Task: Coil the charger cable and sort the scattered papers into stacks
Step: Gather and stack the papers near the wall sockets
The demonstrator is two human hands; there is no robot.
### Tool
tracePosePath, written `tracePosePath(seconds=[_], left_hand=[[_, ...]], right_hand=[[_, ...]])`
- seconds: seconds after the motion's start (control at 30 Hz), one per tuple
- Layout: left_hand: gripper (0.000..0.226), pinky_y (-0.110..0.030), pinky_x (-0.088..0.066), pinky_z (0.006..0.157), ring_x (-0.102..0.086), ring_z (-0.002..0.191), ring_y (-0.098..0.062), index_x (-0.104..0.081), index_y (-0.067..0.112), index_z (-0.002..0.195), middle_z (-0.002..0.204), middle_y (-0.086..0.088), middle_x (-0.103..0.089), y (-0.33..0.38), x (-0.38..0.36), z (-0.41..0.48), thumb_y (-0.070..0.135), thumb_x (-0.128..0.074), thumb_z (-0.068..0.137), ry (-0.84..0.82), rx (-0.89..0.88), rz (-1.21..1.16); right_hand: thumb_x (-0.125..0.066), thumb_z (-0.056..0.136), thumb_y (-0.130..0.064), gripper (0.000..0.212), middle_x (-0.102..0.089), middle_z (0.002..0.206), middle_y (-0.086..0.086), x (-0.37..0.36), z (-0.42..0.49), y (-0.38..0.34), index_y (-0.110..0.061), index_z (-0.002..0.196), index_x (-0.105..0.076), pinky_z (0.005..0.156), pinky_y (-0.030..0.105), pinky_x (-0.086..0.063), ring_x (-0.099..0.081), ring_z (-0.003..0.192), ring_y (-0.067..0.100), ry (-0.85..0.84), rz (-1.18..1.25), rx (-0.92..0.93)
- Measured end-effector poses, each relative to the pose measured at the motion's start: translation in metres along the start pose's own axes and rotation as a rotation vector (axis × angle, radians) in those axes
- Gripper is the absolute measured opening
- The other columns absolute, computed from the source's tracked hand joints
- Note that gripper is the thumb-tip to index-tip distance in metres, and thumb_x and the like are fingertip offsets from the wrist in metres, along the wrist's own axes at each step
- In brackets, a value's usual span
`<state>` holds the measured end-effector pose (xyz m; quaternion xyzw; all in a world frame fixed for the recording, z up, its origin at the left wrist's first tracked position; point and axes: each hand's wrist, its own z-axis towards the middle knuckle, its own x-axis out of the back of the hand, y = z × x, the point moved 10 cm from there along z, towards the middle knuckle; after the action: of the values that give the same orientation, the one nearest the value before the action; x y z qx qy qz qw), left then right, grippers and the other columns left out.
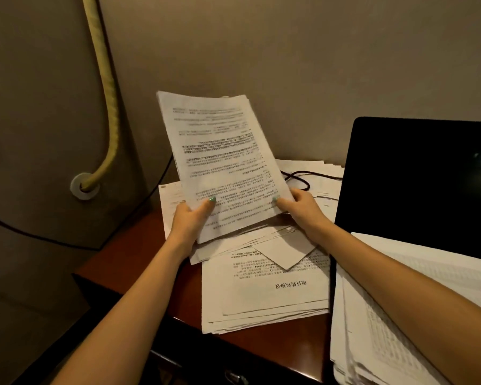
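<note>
Here, the left hand (190, 220) and right hand (300, 209), set apart, each clamp a lower corner of a sheaf of printed papers (222, 162), thumbs on the front page. The sheaf is tilted up above the reddish wooden surface (135, 245). Sorting is the step in hand. The sheaf likely wants squaring, then laying on a stack such as the pile (264, 301) below. The black charger cable (297, 176) lies loose over sheets behind, beside a dark laptop (417, 176), apparently not yet coiled. A yellow wrapped pipe (110, 101) enters the beige wall (317, 65).

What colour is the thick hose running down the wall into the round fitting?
Dull yellow hose, spirally wrapped; seen in the head view, at left.
</note>
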<state>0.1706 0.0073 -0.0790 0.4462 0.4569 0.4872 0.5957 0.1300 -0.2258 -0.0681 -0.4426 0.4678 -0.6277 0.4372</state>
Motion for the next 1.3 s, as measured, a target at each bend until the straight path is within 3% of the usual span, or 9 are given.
tracePosePath(seconds=[0.23, 0.43, 0.53, 0.63, 0.8, 0.93, 1.07, 1.2, 1.3], left_hand=[[0.028, -0.042, -0.05, 0.098, -0.063, 0.114, -0.019, -0.061, 0.024, 0.118, 0.12, 0.002, -0.068, 0.034, -0.027, -0.023, 0.024, -0.062, 0.09, -0.024, -0.093, -0.243], [0.028, -0.041, -0.055, 0.088, -0.065, 0.11, -0.025, -0.059, 0.014, 0.122, 0.119, -0.006, -0.068, 0.066, -0.079, -0.058, 0.016, -0.06, 0.094, -0.275, -0.108, -0.285], [0.015, -0.028, -0.059, 0.068, -0.071, 0.083, -0.015, -0.06, 0.015, 0.109, 0.09, 0.004, -0.075, 0.069, -0.07, -0.064, 0.01, -0.054, 0.096, -0.154, 0.014, -0.418], [0.017, -0.03, -0.059, 0.064, -0.072, 0.079, -0.017, -0.059, 0.01, 0.113, 0.089, -0.003, -0.075, 0.066, -0.056, -0.062, 0.014, -0.051, 0.098, -0.087, 0.166, -0.604], [0.008, -0.022, -0.056, 0.055, -0.067, 0.075, -0.014, -0.065, 0.015, 0.094, 0.075, 0.001, -0.073, 0.07, -0.05, -0.073, 0.016, -0.057, 0.095, -0.123, 0.187, -0.273], [0.024, -0.027, -0.055, 0.062, -0.067, 0.076, -0.012, -0.065, 0.016, 0.09, 0.078, 0.002, -0.073, 0.076, -0.096, -0.109, 0.038, -0.057, 0.094, -0.334, 0.183, 0.059], [0.008, -0.022, -0.054, 0.058, -0.069, 0.068, -0.009, -0.066, 0.013, 0.093, 0.09, -0.004, -0.073, 0.075, -0.145, -0.151, 0.02, -0.063, 0.091, -0.577, 0.146, 0.304], [0.006, -0.018, -0.045, 0.045, -0.064, 0.054, -0.007, -0.065, 0.008, 0.087, 0.071, -0.002, -0.072, 0.071, -0.175, -0.18, 0.014, -0.066, 0.089, -0.608, 0.08, 0.39], [0.009, -0.015, -0.045, 0.045, -0.064, 0.066, -0.01, -0.064, 0.007, 0.087, 0.079, -0.002, -0.068, 0.059, -0.187, -0.198, 0.015, -0.069, 0.087, -0.605, 0.063, 0.501]], right_hand=[[-0.052, 0.097, -0.012, 0.011, -0.067, 0.096, 0.007, 0.007, -0.015, -0.038, -0.012, 0.108, -0.054, 0.068, 0.036, -0.06, -0.067, 0.086, 0.022, 0.142, 0.634, -0.062], [-0.051, 0.098, -0.011, 0.009, -0.067, 0.09, 0.003, 0.054, -0.051, -0.077, -0.018, 0.097, -0.057, 0.063, 0.037, -0.06, -0.068, 0.079, 0.017, 0.303, 0.556, 0.062], [-0.051, 0.097, -0.006, 0.011, -0.066, 0.092, 0.003, 0.095, -0.079, -0.081, -0.015, 0.101, -0.057, 0.06, 0.03, -0.056, -0.068, 0.077, 0.014, 0.399, 0.507, 0.082], [-0.05, 0.098, -0.006, 0.013, -0.065, 0.09, 0.003, 0.141, -0.114, -0.08, -0.008, 0.11, -0.054, 0.063, 0.031, -0.055, -0.066, 0.077, 0.016, 0.493, 0.35, 0.073], [-0.047, 0.099, -0.007, 0.023, -0.064, 0.09, 0.006, 0.206, -0.172, -0.068, 0.0, 0.12, -0.052, 0.062, 0.034, -0.054, -0.065, 0.076, 0.019, 0.573, 0.156, 0.008], [-0.049, 0.098, -0.005, 0.026, -0.065, 0.089, 0.006, 0.242, -0.216, -0.063, 0.002, 0.122, -0.053, 0.053, 0.027, -0.056, -0.068, 0.063, 0.014, 0.555, 0.093, -0.074], [-0.05, 0.096, -0.004, 0.026, -0.067, 0.093, 0.01, 0.276, -0.25, -0.07, 0.006, 0.12, -0.056, 0.065, 0.032, -0.057, -0.068, 0.068, 0.017, 0.571, 0.005, -0.108], [-0.053, 0.096, -0.007, 0.017, -0.071, 0.074, 0.001, 0.305, -0.279, -0.068, 0.0, 0.11, -0.058, 0.048, 0.021, -0.053, -0.068, 0.054, 0.007, 0.582, -0.122, -0.148], [-0.059, 0.093, -0.009, 0.019, -0.067, 0.092, 0.01, 0.318, -0.286, -0.052, 0.001, 0.109, -0.059, 0.06, 0.028, -0.052, -0.067, 0.06, 0.01, 0.596, -0.273, -0.196]])
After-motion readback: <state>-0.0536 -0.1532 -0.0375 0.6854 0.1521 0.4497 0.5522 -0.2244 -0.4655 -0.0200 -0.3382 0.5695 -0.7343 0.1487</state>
